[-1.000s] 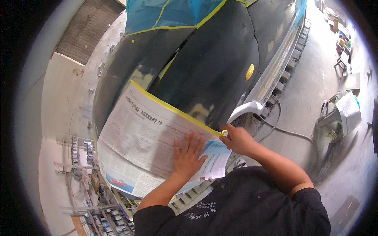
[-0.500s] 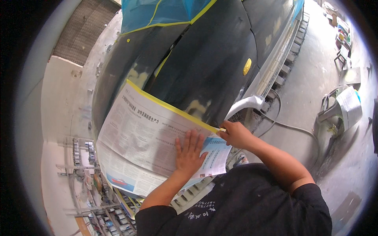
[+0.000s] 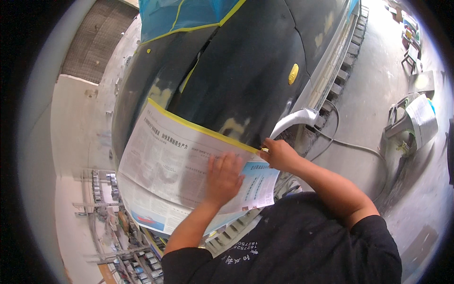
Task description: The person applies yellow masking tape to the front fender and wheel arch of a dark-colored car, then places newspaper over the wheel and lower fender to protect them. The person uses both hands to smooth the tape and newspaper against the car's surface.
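Note:
A sheet of newspaper (image 3: 156, 163) lies over the end of a dark car body (image 3: 246, 71), its upper edge fixed along by a strip of yellow masking tape (image 3: 203, 128). My left hand (image 3: 223, 179) rests on the paper with its fingers stretched out, slightly blurred. At the strip's right end, my right hand (image 3: 280, 155) is closed, the fingertips pinching the masking tape; a bit of yellow shows beside them. Sanded, pale patches mark the bodywork above the tape. The paper's lower part hangs down toward my body.
Blue masking film (image 3: 189, 16) edged with yellow tape covers the car's far part. A hose (image 3: 354, 147) curves over the floor at right, near a grey part with paper on it (image 3: 421, 120). Shelves with cans (image 3: 109, 189) stand at lower left.
My left hand has shifted slightly on the newspaper. My right hand stays at the tape's right end and has moved a little left in the view, as has the car.

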Motion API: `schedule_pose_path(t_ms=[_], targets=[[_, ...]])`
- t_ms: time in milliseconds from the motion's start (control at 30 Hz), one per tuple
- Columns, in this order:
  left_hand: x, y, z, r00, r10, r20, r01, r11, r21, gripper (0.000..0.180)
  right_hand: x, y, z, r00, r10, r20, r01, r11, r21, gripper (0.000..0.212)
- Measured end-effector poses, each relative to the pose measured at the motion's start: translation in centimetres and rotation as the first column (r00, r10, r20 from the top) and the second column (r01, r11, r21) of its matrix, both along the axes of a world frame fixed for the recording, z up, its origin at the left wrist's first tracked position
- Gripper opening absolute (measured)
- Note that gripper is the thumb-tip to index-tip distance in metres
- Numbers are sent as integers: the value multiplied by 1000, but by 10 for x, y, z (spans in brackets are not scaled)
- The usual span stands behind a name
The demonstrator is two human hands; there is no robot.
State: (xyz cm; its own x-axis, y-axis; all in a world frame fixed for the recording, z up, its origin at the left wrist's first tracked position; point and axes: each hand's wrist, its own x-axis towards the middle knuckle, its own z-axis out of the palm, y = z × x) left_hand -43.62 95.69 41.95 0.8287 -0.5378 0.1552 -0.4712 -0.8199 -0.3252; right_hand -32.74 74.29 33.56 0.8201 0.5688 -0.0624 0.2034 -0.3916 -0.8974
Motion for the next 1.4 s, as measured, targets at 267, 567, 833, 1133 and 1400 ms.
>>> schedule_pose_path(t_ms=[267,567,833,1133,1400], targets=[[45,10,59,998,54,-38,-43,971,235,79,-2,-8,6,995,-58,-75,61,997,47,34],[33,6,49,997,13,-72,-8,997,71,57,-2,-6,10,997,-36,-73,37,999,2,35],[103,-23,115,978,-91,-189,112,988,106,49,-3,-7,3,999,-40,-10,40,999,2,36],[131,-57,123,808,263,-527,-75,933,351,45,-7,-9,5,997,-69,-17,69,997,16,34],[136,-61,123,733,335,-592,-148,928,342,36,-16,-28,1,1000,0,20,-4,983,186,38]])
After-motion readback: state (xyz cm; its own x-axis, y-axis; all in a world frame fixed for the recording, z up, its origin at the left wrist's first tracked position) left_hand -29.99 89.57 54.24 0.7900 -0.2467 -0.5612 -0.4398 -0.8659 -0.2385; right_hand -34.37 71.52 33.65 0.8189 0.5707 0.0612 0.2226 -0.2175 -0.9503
